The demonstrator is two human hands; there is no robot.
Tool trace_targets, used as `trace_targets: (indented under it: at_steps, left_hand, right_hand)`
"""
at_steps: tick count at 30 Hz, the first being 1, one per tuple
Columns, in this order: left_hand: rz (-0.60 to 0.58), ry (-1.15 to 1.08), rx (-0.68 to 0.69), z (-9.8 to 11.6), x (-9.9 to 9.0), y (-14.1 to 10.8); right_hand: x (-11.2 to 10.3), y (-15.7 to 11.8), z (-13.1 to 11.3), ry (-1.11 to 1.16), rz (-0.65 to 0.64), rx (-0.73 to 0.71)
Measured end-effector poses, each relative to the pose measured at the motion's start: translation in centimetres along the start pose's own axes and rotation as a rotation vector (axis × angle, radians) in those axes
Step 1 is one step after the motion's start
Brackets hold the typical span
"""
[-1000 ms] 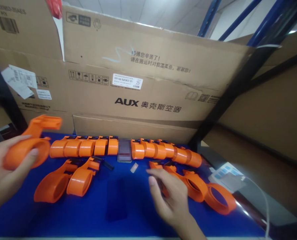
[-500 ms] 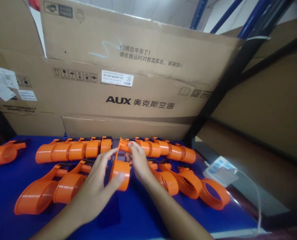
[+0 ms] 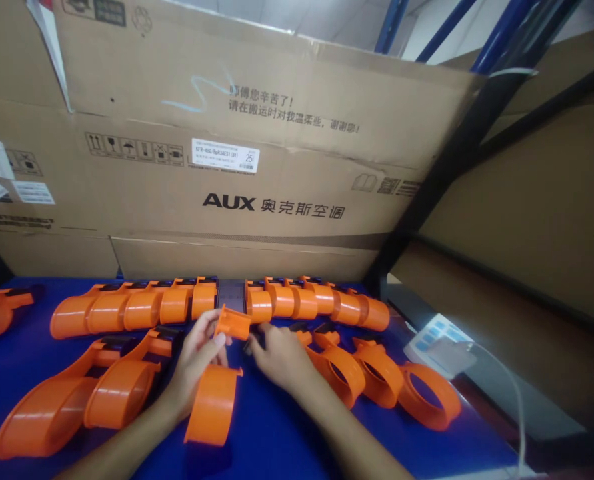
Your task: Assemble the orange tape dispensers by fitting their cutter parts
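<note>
My left hand (image 3: pixel 197 363) is closed round the narrow neck of an orange plastic tape dispenser (image 3: pixel 213 405). Its ring hangs down toward me and its flat orange end sticks up to the right. Close to that end, my right hand (image 3: pixel 279 353) pinches a small dark piece (image 3: pixel 248 345), mostly hidden by the fingers. The dark piece looks apart from the dispenser's end, though the gap is narrow. More orange dispensers lie on both sides of my hands, such as a large one (image 3: pixel 47 417) at left and a ring-shaped one (image 3: pixel 431 393) at right. Many have dark end pieces.
A back row of orange dispensers (image 3: pixel 141 308) lines the blue table (image 3: pixel 277 440), with a dark flat object (image 3: pixel 231 293) in its gap. Behind stands a large cardboard box (image 3: pixel 277 167). A white device (image 3: pixel 439 343) with a cable lies at right, near a dark rack post (image 3: pixel 427 187).
The dispenser has come lower and nearer to me, and my left hand now grips its neck. My right hand has left its orange end and now holds the small dark piece. The view shifted slightly.
</note>
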State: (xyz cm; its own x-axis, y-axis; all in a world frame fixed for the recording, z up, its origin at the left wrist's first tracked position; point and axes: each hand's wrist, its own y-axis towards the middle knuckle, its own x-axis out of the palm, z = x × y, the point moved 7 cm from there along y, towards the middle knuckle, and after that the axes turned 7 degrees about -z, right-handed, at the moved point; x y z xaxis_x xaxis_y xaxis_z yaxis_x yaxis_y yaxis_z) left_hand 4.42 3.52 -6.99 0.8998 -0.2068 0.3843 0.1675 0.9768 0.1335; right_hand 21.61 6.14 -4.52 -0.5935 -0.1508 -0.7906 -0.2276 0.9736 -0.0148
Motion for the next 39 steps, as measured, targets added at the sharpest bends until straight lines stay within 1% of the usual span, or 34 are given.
trace_targets:
  at_steps: [2, 4, 7, 12, 15, 18, 21, 23, 25, 27, 30, 33, 35, 37, 39]
  left_hand:
    - [-0.018, -0.012, 0.000, -0.2, -0.2, -0.4]
    - [0.001, -0.050, -0.026, -0.6, -0.3, -0.6]
    - [0.046, -0.086, -0.049, -0.8, -0.2, -0.5]
    - [0.076, -0.120, -0.045, -0.4, -0.3, -0.2]
    - [0.095, -0.155, -0.060, -0.2, -0.6, -0.2]
    - [0.093, -0.160, -0.038, 0.1, -0.7, -0.2]
    - [0.085, -0.147, -0.037, 0.1, -0.8, -0.1]
    - [0.086, -0.142, -0.040, 0.0, -1.0, 0.0]
    - [0.099, -0.127, -0.045, -0.1, -1.2, 0.1]
    - [0.111, -0.086, -0.043, 0.0, -1.1, 0.1]
    - [0.111, -0.033, -0.025, 0.5, -0.5, -0.3]
    - [0.132, -0.069, -0.071, 0.4, 0.1, -0.8]
    - [0.149, -0.109, -0.111, 0.2, 0.2, -0.9]
    - [0.150, -0.127, -0.124, 0.1, 0.2, -0.9]
    - [0.149, -0.117, -0.116, 0.0, 0.1, -0.8]
  right_hand:
    - [0.8, -0.3, -0.1, -0.173, -0.055, 0.045]
    - [1.5, -0.5, -0.2, -0.326, -0.100, 0.080]
    - [2.0, -0.7, -0.4, -0.411, -0.120, 0.097]
    - [2.0, -0.9, -0.8, -0.409, -0.113, 0.086]
    - [1.9, -0.9, -1.0, -0.353, -0.107, 0.053]
    - [1.7, -0.8, -0.9, -0.286, -0.102, 0.005]
    - [1.6, -0.6, -1.2, -0.120, -0.102, -0.091]
    - [1.2, -0.5, -1.7, 0.087, -0.075, -0.184]
    - [0.5, -0.4, -2.1, 0.352, -0.017, -0.264]
    - [-0.1, -0.3, -2.1, 0.633, 0.038, -0.279]
    - [-0.3, -0.1, -1.7, 0.966, 0.072, -0.211]
    - [-0.6, -0.1, -1.6, 1.088, 0.080, -0.188]
    - [-1.0, -0.2, -1.5, 1.101, 0.097, -0.189]
    - [-1.3, -0.3, -1.6, 1.098, 0.105, -0.190]
    - [-1.3, -0.4, -1.8, 1.090, 0.070, -0.192]
